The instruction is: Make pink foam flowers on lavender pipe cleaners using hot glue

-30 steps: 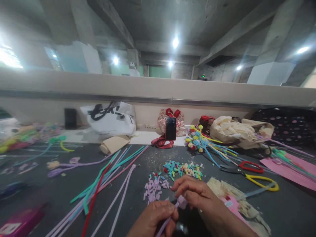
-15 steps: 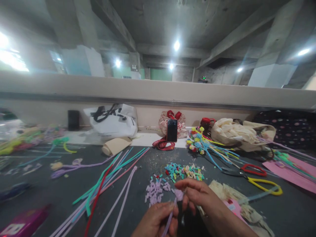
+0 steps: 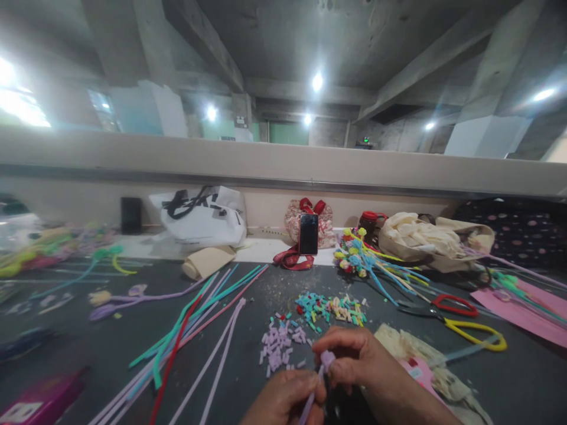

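Both hands are occupied at the near middle of the dark grey tabletop (image 3: 518, 383): the bare left hand (image 3: 290, 394) pinches a thin, fuzzy purple stem (image 3: 309, 406), just on the near side of a loose pile of short, light-purple pieces (image 3: 277, 347). To the right of this grip, the fingers of the bare right hand (image 3: 361, 355), which half a second ago stood more open, are now curled around the small, bunched purple head (image 3: 326, 359) of the stem and grasp it, so the work seems steadied from both ends.
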The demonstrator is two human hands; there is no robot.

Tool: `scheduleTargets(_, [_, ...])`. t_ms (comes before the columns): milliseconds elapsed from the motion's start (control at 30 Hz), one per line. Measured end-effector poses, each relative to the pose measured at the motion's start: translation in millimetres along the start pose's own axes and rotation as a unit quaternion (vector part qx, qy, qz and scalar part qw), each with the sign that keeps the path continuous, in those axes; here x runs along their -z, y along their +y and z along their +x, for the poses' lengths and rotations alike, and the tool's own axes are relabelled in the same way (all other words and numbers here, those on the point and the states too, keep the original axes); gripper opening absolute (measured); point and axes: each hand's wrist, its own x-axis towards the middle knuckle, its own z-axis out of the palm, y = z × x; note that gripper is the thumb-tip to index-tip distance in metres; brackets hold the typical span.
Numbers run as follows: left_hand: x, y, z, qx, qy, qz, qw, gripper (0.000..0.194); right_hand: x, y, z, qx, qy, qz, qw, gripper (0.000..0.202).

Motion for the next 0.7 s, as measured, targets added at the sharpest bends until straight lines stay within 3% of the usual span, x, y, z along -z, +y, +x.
scheduleTargets(133, [0.8, 1, 1, 0.009, -0.005, -0.004, 1.0, 0.026, 1, -2, 2, 0.002, 0.008, -0.003, 1.0, 0.022])
scheduleTargets(233, [0.0, -1, 4, 0.022, -0.001, -0.016, 1.0, 0.033, 6, 2, 2, -0.03, -0.005, 0.001, 1.0, 0.032])
scheduleTargets(400, [-1.3, -12, 9, 0.023, 0.065, -0.008, 0.998, 0.037, 13, 7, 0, -0.019, 0.058, -0.049, 0.997, 0.039])
scheduleTargets(567, [0.1, -19, 11, 0.043, 0.074, 0.011, 0.996, 0.034, 11, 5, 4, 0.013, -0.002, -0.067, 0.998, 0.034])
scheduleTargets(700, [-0.2, -18, 11, 0.043, 0.068, 0.0, 0.997, 0.031, 9, 4, 6, 0.032, 0.0, -0.086, 0.996, 0.032])
